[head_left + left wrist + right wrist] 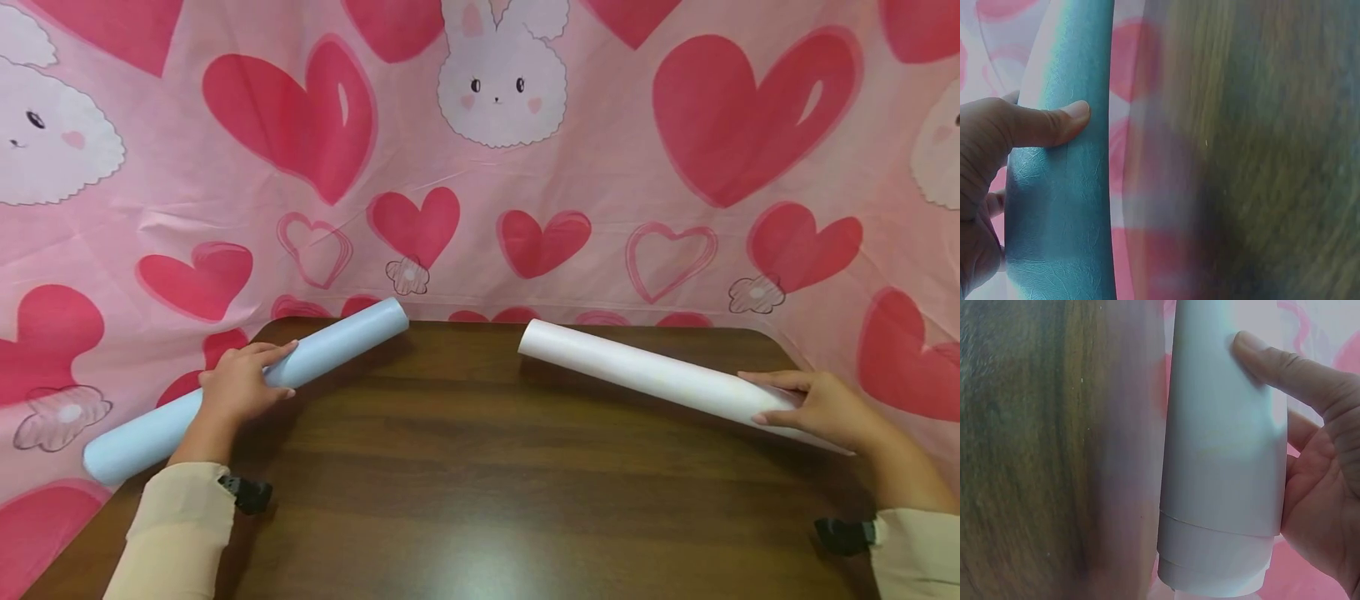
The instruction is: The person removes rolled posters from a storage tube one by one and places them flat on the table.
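With our left hand (238, 387), fingers (282, 352) curled round it, we hold a blue roll (341, 342) along the left edge of the surface (480, 467); our right hand (834, 410) likewise grips a white roll (637, 362) toward the right edge. Their far ends slant inward, before a pink heart-patterned cloth (480, 175).

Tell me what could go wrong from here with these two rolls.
The right hand holds the white roll near one end, so the long free part might dip or swing. That roll's stepped layers could slide or unwind if the grip loosens. The light-blue roll, in the left hand, appears to extend past the table's left side and might drop off if released.
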### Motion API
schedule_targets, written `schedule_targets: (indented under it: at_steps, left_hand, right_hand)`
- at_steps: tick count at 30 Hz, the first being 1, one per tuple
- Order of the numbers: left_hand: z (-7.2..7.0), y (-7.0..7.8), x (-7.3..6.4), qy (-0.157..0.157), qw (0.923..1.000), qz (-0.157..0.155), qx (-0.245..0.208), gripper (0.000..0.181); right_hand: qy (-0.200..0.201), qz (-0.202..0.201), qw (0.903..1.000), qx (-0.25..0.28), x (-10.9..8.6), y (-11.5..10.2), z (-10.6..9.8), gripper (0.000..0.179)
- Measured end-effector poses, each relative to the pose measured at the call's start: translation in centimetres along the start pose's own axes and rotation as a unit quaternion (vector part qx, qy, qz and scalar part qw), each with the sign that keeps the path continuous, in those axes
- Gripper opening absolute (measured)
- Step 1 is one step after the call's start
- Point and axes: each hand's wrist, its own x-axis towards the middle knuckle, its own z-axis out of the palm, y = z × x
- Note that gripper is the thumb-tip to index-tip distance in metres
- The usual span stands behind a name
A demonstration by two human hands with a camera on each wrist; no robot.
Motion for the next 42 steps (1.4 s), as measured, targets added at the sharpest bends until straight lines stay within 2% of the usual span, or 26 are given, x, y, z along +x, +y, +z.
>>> schedule_targets:
  at_steps: [7, 14, 22, 32, 42]
  left_hand:
    - [0.2, -2.0, -0.3, 0.002, 0.9994, -0.035, 0.001, 0.094]
    - [0.3, -3.4, -0.5, -0.005, 0.9984, -0.056, 0.008, 0.095]
    - [0.3, -4.3, -0.7, -0.001, 0.9969, -0.077, 0.017, 0.095]
    - [0.6, -5.4, -0.7, -0.022, 0.9921, -0.123, 0.018, 0.101]
    - [1.1, -6.0, -0.3, -0.010, 0.9897, -0.140, 0.026, 0.098]
  right_hand:
    - [-0.006, 0.022, 0.9997, 0.002, -0.1, -0.1, 0.0, 0.057]
    - [-0.007, 0.009, 0.9999, 0.000, -0.1, 0.1, 0.4, 0.057]
    - [-0.016, 0.007, 0.9998, 0.000, -0.1, 0.1, 0.6, 0.056]
    - [-0.014, -0.001, 0.9999, 0.003, -0.1, 0.0, 0.7, 0.056]
    - [-0.007, -0.014, 0.9999, 0.000, 0.0, 0.0, 0.9, 0.056]
